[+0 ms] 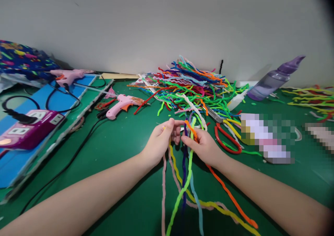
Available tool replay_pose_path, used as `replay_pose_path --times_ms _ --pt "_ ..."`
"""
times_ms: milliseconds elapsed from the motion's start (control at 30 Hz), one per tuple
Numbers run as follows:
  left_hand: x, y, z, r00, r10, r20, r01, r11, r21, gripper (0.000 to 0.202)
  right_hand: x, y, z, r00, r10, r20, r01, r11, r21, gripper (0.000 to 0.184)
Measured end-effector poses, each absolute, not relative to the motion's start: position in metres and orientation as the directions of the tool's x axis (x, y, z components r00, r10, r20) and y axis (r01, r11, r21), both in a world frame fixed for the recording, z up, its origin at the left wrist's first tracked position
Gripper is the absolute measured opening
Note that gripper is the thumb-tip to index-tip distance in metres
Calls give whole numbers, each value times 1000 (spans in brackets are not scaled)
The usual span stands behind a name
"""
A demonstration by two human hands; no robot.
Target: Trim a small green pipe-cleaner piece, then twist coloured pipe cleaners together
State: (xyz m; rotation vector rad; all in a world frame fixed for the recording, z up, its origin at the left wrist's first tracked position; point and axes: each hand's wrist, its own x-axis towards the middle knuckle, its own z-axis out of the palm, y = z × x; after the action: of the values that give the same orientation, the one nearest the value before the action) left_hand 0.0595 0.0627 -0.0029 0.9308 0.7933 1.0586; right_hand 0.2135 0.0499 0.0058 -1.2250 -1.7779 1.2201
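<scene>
Trailing toward you over the green mat were the loose tails of the pipe cleaners, fanned out between your forearms. Your left hand was closed, thumb and fingers pinching the tops of the bundle. Your right hand was closed on the same bundle just beside it, with an orange strand hooked over the thumb.

Strands in the bundle, counted: seven that I could separate — pink, tan, yellow, dark blue, lime, pale blue, orange. Where they crossed under your fingers the count is unsure.

Risks, as I judged them:
- Two pinches sat close together; loosening either could let a strand slide out, since the tails lay free and uneven.
- The orange tail ran off to the right, apart from the rest, and could snag your right forearm.
- The heap of pipe cleaners lay just behind your hands; a stray end could catch in the bundle.

Other counts: two pink glue guns, one on the mat, one on the blue board; one power strip; one pair of red-handled scissors; one purple bottle.
</scene>
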Motion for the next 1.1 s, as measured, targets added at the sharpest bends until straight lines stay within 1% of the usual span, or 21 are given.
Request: replay_pose_path --times_ms 100,233,300,400,567,700,833,967,1100 --pt "59 62 -4 310 948 -74 -372 192 908 40 213 50 5 -368 930 14 352 153 -923 26" --pt "60 58 -4 423 906 -8 -324 160 932 44 213 49 4 -417 907 55 376 227 -898 24" --pt "61 57 -4 446 895 14 -304 137 943 45 213 48 4 -431 900 67 383 250 -889 25" --pt "63 57 -5 459 888 7 -307 151 940 44 213 48 3 -417 904 88 403 270 -875 23" --pt "63 58 -8 475 879 -49 -355 242 903 42 213 49 5 -410 908 83 416 267 -869 22" --pt "63 58 -6 453 890 -56 -368 243 897 42 212 50 8 -397 917 35 394 205 -896 18" --pt "66 57 -2 436 897 -73 -378 256 889 38 215 51 5 -285 959 1 367 110 -924 17" --pt "68 58 -1 407 911 -66 -331 215 919 29 215 51 4 -190 981 -28 352 41 -935 23" --pt "69 58 -1 340 939 -60 -289 165 943 20 214 51 5 -130 991 -26 352 21 -936 21"
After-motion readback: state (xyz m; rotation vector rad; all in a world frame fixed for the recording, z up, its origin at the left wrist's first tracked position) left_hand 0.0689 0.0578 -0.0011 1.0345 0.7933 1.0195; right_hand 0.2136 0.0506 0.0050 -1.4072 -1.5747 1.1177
